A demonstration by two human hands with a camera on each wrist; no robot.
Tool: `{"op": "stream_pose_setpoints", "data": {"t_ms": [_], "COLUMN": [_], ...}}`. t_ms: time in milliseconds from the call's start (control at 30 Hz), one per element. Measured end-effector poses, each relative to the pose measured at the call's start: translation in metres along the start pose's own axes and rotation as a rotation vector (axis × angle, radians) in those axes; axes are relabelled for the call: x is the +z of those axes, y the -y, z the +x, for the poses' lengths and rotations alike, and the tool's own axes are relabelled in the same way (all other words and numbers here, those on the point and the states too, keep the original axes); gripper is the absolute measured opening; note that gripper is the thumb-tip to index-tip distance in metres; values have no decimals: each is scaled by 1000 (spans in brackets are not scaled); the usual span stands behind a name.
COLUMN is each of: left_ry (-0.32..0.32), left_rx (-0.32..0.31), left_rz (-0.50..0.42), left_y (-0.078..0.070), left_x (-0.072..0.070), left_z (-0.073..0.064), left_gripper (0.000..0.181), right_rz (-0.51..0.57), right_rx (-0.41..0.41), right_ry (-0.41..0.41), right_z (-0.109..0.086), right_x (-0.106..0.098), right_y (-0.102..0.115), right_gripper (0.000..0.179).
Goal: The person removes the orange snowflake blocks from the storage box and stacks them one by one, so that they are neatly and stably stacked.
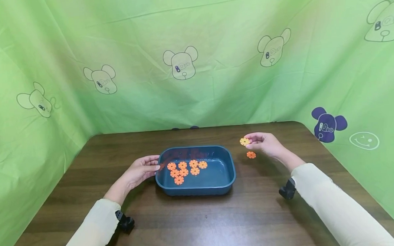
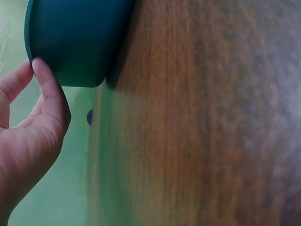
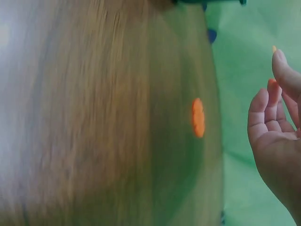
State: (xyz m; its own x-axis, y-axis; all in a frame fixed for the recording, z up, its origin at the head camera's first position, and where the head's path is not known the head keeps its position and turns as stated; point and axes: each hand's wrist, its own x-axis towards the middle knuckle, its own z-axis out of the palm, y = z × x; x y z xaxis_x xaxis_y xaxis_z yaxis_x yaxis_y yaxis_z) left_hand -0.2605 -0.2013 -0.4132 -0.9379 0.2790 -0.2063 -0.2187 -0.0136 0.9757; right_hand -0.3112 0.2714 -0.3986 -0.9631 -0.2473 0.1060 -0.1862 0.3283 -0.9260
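Note:
A dark blue rectangular basin (image 1: 216, 176) stands on the table, with several orange notched plastic discs (image 1: 179, 180) lying mostly in its left half. My left hand (image 1: 137, 173) pinches the basin's left rim between thumb and fingers; the left wrist view shows the same grip on the basin wall (image 2: 80, 47). To the right of the basin, my right hand (image 1: 266, 144) pinches a yellow-orange notched disc (image 1: 244, 141) above the table. Just below that hand, another orange disc (image 1: 251, 154) lies on the wood. In the right wrist view, fingers hide most of the held disc.
The brown wooden table (image 1: 202, 223) ends at the back against a green curtain (image 1: 142, 103) printed with cartoon heads. Small black devices are strapped at the left wrist (image 1: 125, 221) and the right wrist (image 1: 287, 189).

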Motion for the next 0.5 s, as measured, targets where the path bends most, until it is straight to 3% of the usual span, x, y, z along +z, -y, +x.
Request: {"op": "stream_pose_setpoints", "data": {"t_ms": [500], "left_ry": [-3], "left_rx": [-10], "left_rz": [5], "left_y": [-3], "left_x": [1], "left_z": [-2], "left_gripper": [54], "right_rz": [-7], "right_rx": [109], "right_ry": [66], "right_z": [1], "right_x": [-26], "right_y": [-36], "right_gripper": [50]}}
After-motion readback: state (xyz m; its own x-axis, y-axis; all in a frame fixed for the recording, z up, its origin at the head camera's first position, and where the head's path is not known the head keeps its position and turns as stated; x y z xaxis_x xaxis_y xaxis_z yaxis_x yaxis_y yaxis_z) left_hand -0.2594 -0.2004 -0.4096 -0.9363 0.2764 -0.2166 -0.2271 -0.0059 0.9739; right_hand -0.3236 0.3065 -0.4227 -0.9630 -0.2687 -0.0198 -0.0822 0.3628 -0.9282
